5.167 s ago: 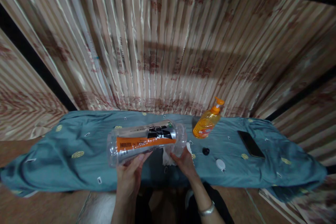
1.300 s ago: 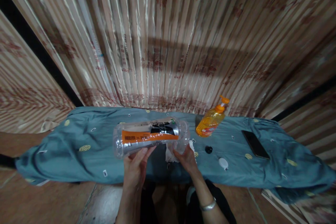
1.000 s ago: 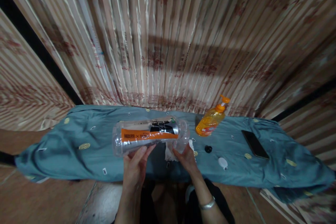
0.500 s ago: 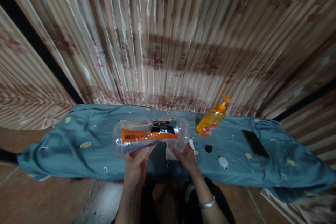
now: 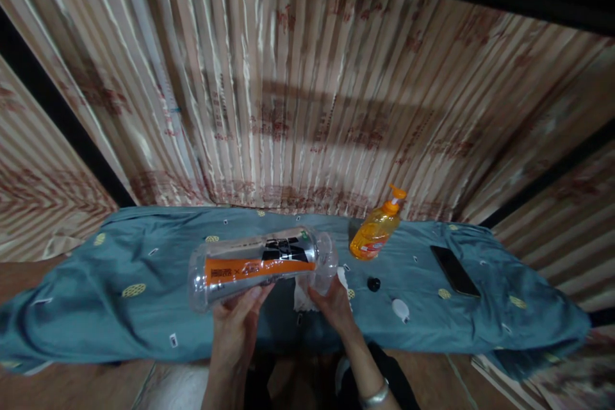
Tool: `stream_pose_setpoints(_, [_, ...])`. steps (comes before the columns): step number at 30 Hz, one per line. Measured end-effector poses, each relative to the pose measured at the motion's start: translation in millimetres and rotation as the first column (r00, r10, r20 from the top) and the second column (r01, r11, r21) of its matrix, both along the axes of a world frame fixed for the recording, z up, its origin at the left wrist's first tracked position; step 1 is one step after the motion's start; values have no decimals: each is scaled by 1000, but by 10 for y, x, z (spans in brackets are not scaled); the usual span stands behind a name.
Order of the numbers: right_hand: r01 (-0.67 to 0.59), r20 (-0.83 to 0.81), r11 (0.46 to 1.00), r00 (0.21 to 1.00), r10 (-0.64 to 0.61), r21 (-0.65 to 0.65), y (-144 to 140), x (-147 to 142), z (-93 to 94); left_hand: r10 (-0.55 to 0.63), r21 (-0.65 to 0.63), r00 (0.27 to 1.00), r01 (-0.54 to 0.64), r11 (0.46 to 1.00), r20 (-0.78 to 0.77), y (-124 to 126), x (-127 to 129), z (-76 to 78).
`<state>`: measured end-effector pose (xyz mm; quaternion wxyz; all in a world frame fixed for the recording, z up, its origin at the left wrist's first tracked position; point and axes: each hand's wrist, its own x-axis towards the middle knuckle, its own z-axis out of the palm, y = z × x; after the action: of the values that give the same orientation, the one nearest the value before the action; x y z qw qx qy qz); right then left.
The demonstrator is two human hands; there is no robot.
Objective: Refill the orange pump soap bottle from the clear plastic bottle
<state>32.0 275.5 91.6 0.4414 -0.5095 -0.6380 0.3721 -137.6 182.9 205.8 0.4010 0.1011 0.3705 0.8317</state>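
Note:
I hold a large clear plastic bottle (image 5: 259, 264) with an orange and black label on its side, above the teal cloth (image 5: 144, 295). My left hand (image 5: 237, 327) supports the bottle's body from below. At the bottle's neck end my right hand (image 5: 331, 301) presses a white crumpled tissue (image 5: 302, 298) against it. A silver bracelet sits on my right wrist.
An orange pump bottle of soap (image 5: 375, 234) stands at the back right. A small black cap (image 5: 373, 283) and a white cap (image 5: 400, 309) lie on the cloth, a black phone (image 5: 454, 270) further right. A striped curtain (image 5: 307, 96) hangs behind the cloth-covered surface.
Bottle and both hands keep the same grip. The view has shifted a little, so everything sits slightly lower and to the left.

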Motion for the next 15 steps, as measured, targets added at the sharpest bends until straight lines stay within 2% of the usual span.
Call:
stream_pose_setpoints(8, [-29,3,999,1000,29,-24,12,10,-17,-12,-16,1000,12,1000,17,-8,1,4])
stream_pose_setpoints(15, [28,1,999,1000,-28,-21,-25,12,-10,-29,-15,1000,29,999,11,18,21,0])
